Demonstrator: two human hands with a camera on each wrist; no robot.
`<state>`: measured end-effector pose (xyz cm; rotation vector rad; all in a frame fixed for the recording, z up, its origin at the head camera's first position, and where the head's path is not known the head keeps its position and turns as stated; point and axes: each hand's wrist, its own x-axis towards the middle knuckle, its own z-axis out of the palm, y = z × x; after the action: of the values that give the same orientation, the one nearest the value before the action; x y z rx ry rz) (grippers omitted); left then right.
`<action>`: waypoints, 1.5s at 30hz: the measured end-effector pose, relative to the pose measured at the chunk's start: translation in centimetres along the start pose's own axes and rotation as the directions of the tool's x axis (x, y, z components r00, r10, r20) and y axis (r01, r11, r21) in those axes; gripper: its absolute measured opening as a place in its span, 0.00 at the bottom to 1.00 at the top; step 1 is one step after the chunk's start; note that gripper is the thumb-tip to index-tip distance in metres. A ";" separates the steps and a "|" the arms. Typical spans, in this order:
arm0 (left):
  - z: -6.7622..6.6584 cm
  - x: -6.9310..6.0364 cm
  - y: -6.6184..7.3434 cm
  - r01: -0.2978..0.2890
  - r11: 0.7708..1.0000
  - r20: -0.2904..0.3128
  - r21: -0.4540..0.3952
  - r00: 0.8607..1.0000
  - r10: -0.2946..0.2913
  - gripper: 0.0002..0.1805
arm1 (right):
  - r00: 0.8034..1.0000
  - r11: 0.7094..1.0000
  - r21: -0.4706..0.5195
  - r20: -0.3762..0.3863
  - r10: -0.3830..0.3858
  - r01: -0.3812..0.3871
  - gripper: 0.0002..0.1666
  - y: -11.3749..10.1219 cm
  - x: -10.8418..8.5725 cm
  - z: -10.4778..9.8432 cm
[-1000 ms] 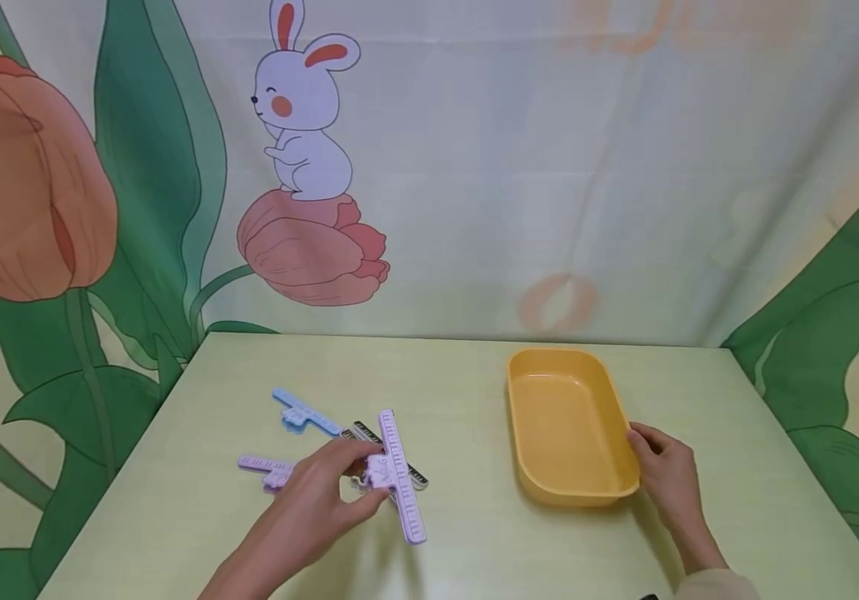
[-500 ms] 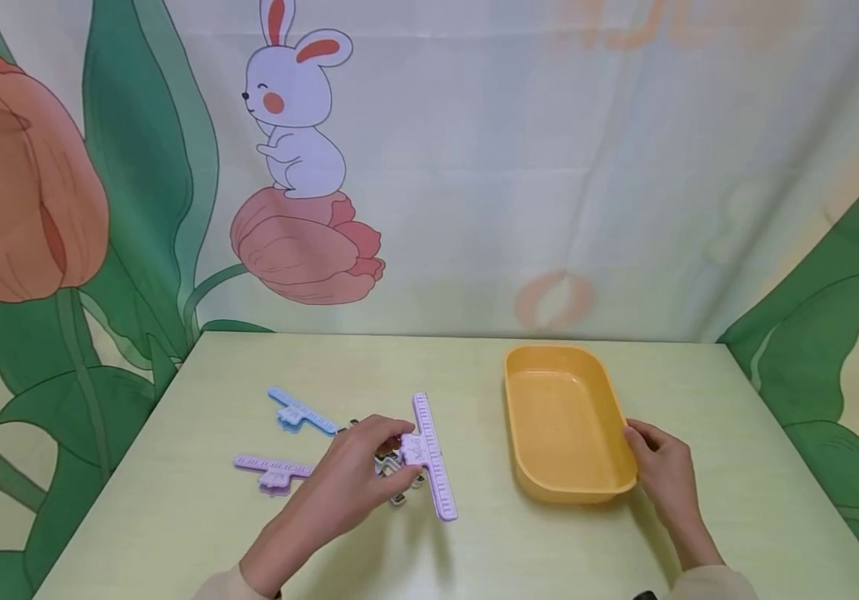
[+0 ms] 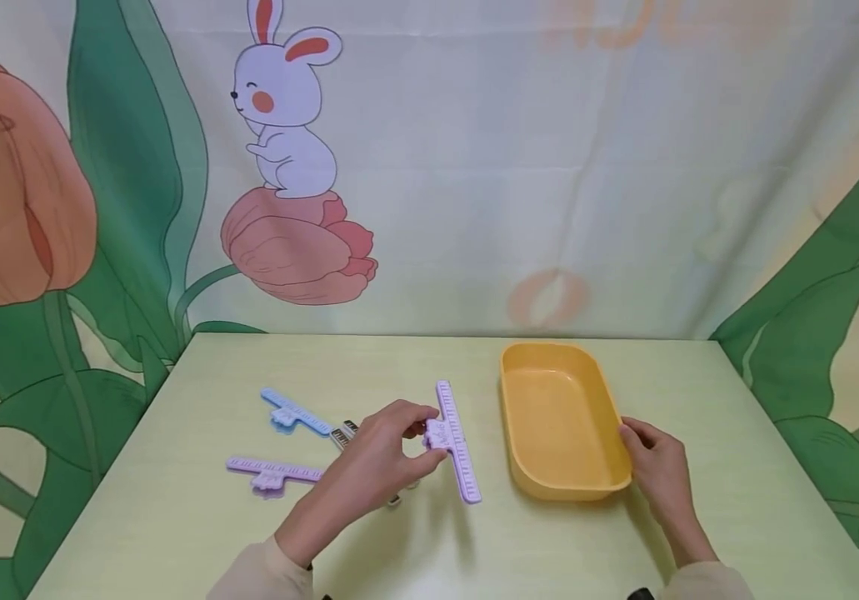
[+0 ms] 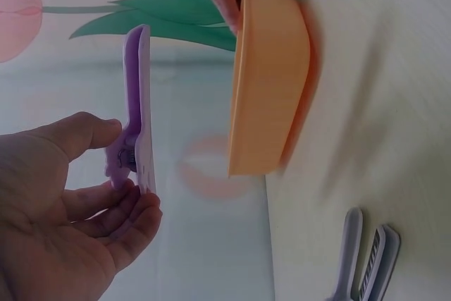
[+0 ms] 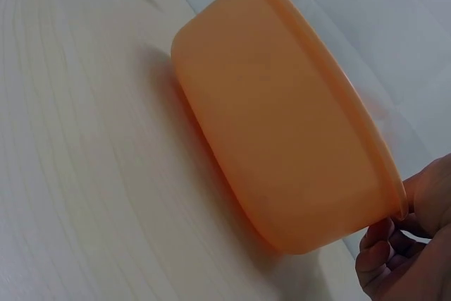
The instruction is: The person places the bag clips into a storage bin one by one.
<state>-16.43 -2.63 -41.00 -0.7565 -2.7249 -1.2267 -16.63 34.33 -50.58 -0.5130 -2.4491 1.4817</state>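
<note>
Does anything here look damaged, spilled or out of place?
Nothing stands out: no spill shows, and the yellow tray, held purple clip and blue clip look whole. The dark-patterned clips, partly hidden behind the left hand, cannot be fully judged.

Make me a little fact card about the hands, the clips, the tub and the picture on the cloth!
Left hand: pinches a purple clip in the air
Right hand: holds the right rim of the tub
Tub: yellow, on the table
Other clips: blue clip, second purple clip, black-and-white clips partly hidden by the left hand
Cloth: bunny on a pink flower
</note>
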 end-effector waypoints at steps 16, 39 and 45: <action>2.9 3.5 0.8 -0.034 0.999 0.093 -0.039 0.995 0.038 0.22 | 1.000 1.000 0.015 0.004 0.023 -0.023 0.23 -0.1 0.0 -0.3; 6.4 7.6 1.4 0.026 0.999 0.184 -0.044 0.983 -0.017 0.23 | 0.999 0.998 0.046 0.023 0.035 -0.036 0.23 0.1 0.1 0.1; 7.5 8.4 1.3 0.036 0.998 0.204 -0.042 0.979 -0.027 0.23 | 0.999 0.998 0.041 0.025 0.035 -0.036 0.24 0.1 0.1 -0.2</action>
<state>-22.15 6.91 -43.13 -0.8942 -2.8887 -1.2889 -16.60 34.56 -50.57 -0.5362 -2.4339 1.5589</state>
